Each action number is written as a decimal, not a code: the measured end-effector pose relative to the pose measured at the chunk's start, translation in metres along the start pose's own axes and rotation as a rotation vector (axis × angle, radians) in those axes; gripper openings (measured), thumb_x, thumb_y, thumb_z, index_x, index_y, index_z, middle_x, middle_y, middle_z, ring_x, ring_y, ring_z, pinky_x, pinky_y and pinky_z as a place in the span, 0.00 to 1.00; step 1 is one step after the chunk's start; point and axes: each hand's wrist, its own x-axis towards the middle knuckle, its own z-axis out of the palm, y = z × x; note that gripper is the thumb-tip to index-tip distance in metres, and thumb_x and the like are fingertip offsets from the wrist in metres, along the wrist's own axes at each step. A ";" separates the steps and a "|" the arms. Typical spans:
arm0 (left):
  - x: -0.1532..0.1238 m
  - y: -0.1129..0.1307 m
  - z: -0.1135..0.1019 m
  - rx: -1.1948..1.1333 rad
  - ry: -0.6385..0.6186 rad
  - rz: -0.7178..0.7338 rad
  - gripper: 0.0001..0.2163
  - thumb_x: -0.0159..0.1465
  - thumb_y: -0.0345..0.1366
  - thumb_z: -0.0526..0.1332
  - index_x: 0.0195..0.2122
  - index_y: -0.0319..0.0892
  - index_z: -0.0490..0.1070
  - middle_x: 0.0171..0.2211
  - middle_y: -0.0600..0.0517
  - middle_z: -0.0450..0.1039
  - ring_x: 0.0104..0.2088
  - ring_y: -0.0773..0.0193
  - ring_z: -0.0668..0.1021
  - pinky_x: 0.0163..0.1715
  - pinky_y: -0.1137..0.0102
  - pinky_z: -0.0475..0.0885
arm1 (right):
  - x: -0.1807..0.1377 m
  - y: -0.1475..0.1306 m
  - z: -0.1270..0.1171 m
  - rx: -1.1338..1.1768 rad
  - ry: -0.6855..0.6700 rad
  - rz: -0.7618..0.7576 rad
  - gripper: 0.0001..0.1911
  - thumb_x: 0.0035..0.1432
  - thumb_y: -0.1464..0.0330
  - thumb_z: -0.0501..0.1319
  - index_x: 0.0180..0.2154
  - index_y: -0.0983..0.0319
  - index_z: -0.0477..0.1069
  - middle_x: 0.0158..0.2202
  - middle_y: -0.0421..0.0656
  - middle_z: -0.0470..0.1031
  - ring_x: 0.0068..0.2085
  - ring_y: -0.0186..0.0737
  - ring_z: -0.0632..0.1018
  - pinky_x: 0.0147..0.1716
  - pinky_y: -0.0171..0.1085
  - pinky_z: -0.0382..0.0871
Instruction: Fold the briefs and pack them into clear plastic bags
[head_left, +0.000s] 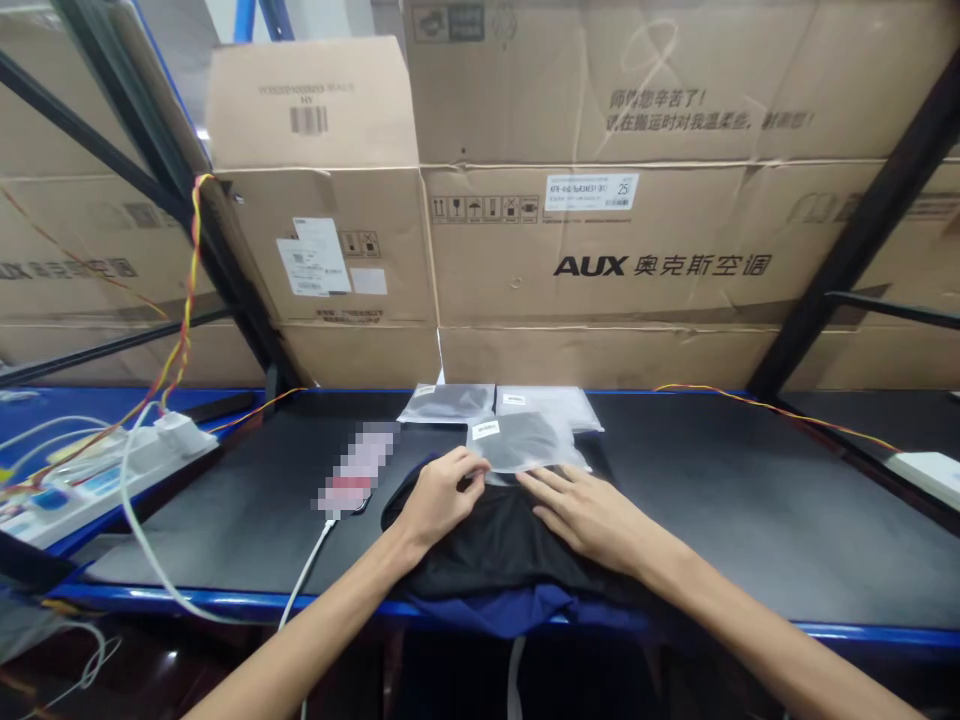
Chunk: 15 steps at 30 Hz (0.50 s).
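Note:
A black garment (495, 550) lies bunched on the black mat (712, 500), with a dark blue garment (517, 610) under it at the front edge. My left hand (441, 495) rests on the garment's far left part, fingers curled and pinching at the edge of a clear plastic bag (525, 440). My right hand (589, 510) lies flat on the black cloth, fingers stretched out toward the bag. Two more clear bags (450, 402) (551, 405) with dark contents lie just behind.
A phone (356, 470) on a white cable (304, 575) lies left of my left hand. A white power strip (97, 470) with red-yellow wires sits on the blue shelf at left. Large cardboard boxes (600, 250) wall the back. Black frame struts slant at both sides.

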 end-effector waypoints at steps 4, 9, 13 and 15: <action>0.003 -0.012 -0.004 0.081 -0.012 -0.003 0.18 0.63 0.24 0.55 0.48 0.48 0.78 0.45 0.52 0.78 0.40 0.65 0.81 0.44 0.71 0.75 | -0.022 0.017 -0.003 0.164 0.206 -0.171 0.18 0.67 0.73 0.52 0.55 0.62 0.71 0.54 0.47 0.76 0.58 0.47 0.71 0.54 0.44 0.72; 0.003 -0.026 -0.006 0.184 -0.088 -0.011 0.18 0.61 0.24 0.56 0.43 0.50 0.80 0.49 0.54 0.78 0.48 0.59 0.80 0.51 0.64 0.75 | -0.029 0.046 0.003 0.171 0.279 -0.033 0.22 0.64 0.77 0.51 0.57 0.59 0.69 0.53 0.46 0.76 0.54 0.44 0.75 0.52 0.45 0.74; 0.005 -0.029 -0.005 0.222 -0.123 -0.015 0.18 0.60 0.23 0.56 0.42 0.49 0.80 0.50 0.55 0.78 0.49 0.57 0.80 0.52 0.62 0.75 | -0.022 0.057 0.009 -0.017 0.131 -0.067 0.23 0.63 0.78 0.52 0.57 0.60 0.69 0.60 0.49 0.69 0.59 0.50 0.71 0.56 0.50 0.70; 0.006 -0.029 -0.005 0.237 -0.129 -0.019 0.18 0.60 0.22 0.55 0.42 0.49 0.80 0.50 0.54 0.78 0.49 0.57 0.80 0.54 0.60 0.73 | -0.019 0.058 0.011 -0.066 0.100 -0.100 0.21 0.64 0.77 0.53 0.56 0.60 0.71 0.60 0.47 0.70 0.60 0.52 0.70 0.56 0.51 0.69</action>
